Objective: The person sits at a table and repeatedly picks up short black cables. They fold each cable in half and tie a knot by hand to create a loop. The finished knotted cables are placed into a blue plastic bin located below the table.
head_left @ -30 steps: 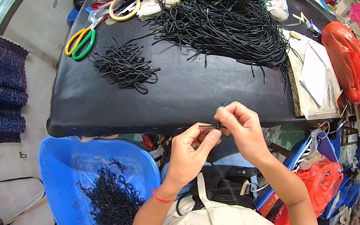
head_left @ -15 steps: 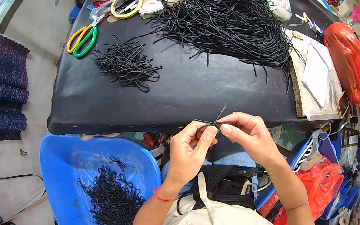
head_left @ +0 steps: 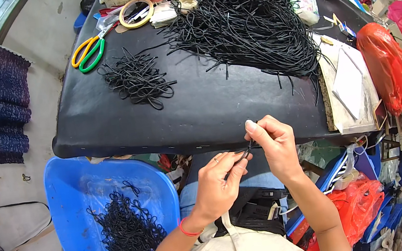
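Note:
Between my two hands, just off the table's near edge, is a thin black cord (head_left: 248, 152). My left hand (head_left: 220, 183) pinches its looped part between thumb and fingers. Higher and to the right, my right hand (head_left: 276, 146) grips the cord's upper end between thumb and curled fingers. Most of the cord is hidden by the fingers. A small pile of looped black cords (head_left: 135, 78) lies on the black table (head_left: 193, 111), beyond my hands. A much larger heap of black cords (head_left: 249, 28) covers the table's far right.
At my left stands a blue tub (head_left: 67, 225) with knotted black cords (head_left: 125, 229) inside. Scissors (head_left: 89, 52) with yellow and green handles and a tape roll (head_left: 136, 13) lie at the far left of the table. A white board (head_left: 350, 86) and red bag (head_left: 387, 67) are at right.
My hands were level and side by side at the cord's knot. Now the right hand has risen slightly and the left has dropped, with the cord stretched between them.

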Action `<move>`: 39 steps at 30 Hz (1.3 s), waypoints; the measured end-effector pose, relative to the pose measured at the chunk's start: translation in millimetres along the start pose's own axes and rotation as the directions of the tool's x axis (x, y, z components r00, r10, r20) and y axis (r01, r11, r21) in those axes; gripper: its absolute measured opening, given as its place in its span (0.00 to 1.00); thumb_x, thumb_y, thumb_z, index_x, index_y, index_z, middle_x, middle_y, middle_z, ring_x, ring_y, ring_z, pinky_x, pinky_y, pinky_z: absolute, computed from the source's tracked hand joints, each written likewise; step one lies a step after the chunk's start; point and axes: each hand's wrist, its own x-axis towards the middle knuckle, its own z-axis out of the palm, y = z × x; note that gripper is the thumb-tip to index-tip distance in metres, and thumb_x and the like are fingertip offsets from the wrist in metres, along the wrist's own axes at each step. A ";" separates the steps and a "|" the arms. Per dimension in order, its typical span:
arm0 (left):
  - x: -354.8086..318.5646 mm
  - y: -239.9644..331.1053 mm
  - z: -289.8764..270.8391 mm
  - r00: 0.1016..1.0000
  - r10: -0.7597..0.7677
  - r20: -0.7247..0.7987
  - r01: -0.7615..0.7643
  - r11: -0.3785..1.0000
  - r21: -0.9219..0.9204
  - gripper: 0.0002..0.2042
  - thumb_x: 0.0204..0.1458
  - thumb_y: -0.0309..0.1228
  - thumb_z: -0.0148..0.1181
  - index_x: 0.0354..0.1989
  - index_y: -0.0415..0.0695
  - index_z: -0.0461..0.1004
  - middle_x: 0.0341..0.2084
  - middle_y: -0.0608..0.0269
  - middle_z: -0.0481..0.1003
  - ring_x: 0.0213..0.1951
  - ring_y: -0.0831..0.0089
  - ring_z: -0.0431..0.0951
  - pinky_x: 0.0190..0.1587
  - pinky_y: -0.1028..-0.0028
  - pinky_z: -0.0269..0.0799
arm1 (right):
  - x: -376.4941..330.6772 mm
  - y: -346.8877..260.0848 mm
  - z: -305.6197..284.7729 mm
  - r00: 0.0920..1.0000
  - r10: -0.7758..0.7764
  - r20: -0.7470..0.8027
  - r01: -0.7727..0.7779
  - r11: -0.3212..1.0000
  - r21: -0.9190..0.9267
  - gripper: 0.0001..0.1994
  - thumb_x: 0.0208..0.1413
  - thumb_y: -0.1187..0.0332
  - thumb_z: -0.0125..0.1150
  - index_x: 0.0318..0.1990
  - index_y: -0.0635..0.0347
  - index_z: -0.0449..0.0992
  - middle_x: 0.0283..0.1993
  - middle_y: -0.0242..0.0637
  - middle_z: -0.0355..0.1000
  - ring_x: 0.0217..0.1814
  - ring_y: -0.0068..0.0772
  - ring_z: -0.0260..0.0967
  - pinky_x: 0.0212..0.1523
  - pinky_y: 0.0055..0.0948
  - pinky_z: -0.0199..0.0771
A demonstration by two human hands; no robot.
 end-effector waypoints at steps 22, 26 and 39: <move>19.1 -1.0 -10.7 0.969 -0.191 0.159 0.248 0.773 -0.584 0.06 0.54 0.25 0.53 0.36 0.36 0.73 0.26 0.64 0.75 0.30 0.82 0.73 0.34 0.81 0.68 | 1.6 -29.3 3.4 0.951 0.058 0.303 -0.162 0.930 0.330 0.09 0.58 0.67 0.52 0.35 0.64 0.72 0.30 0.33 0.70 0.25 0.16 0.65 0.25 0.17 0.67; 16.1 -0.8 -9.0 0.963 -0.202 0.181 0.270 0.779 -0.566 0.05 0.53 0.24 0.55 0.35 0.35 0.73 0.28 0.63 0.75 0.30 0.80 0.74 0.34 0.80 0.70 | 2.7 -33.2 4.1 0.922 0.203 0.329 -0.308 0.899 0.310 0.13 0.59 0.61 0.50 0.29 0.63 0.69 0.23 0.29 0.67 0.21 0.14 0.62 0.21 0.15 0.64; 21.6 -3.5 -4.9 0.946 -0.322 -0.051 0.150 0.569 -0.809 0.08 0.52 0.26 0.56 0.39 0.36 0.72 0.30 0.62 0.76 0.32 0.78 0.76 0.38 0.79 0.74 | -11.0 -24.8 -4.4 0.969 0.150 0.197 -0.186 0.966 0.178 0.13 0.55 0.67 0.57 0.45 0.66 0.68 0.38 0.33 0.70 0.38 0.20 0.68 0.39 0.19 0.67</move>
